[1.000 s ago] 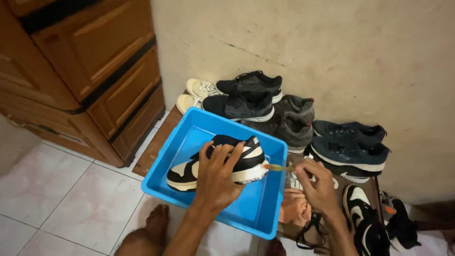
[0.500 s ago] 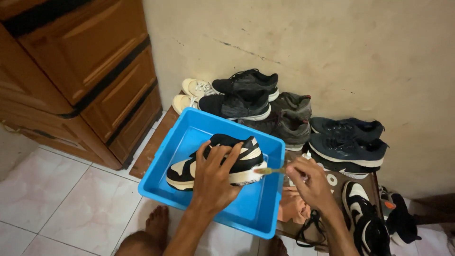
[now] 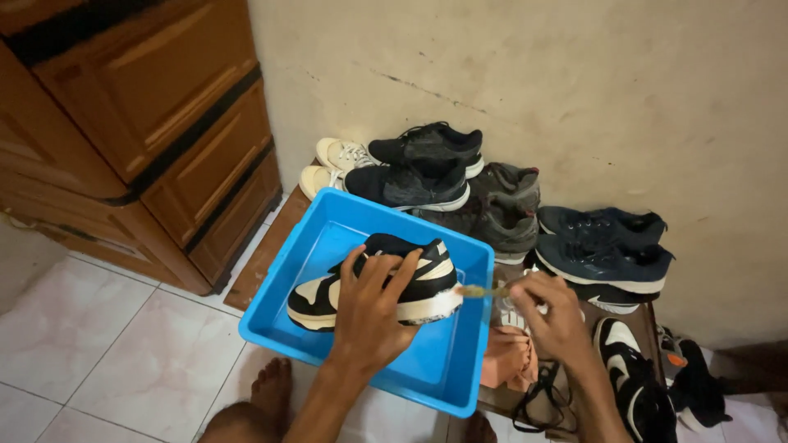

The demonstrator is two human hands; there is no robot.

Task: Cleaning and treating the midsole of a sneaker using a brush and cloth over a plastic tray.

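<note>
**Sneaker held in a blue tub, brush at its heel**

The left hand [image 3: 371, 316] clamps over the black and cream sneaker [image 3: 373, 279], fingers spread across its upper; the sneaker lies on its sole inside the blue tub [image 3: 427, 373], at 12 o'clock from the hand. The right hand [image 3: 554, 316] is closed on a small brush [image 3: 480, 290], which points toward 9 o'clock and touches the sneaker's heel. A row of dark shoes [image 3: 509, 213] stands against the wall at 1 o'clock. A wooden cabinet [image 3: 139, 123] stands at 10 o'clock.
</note>
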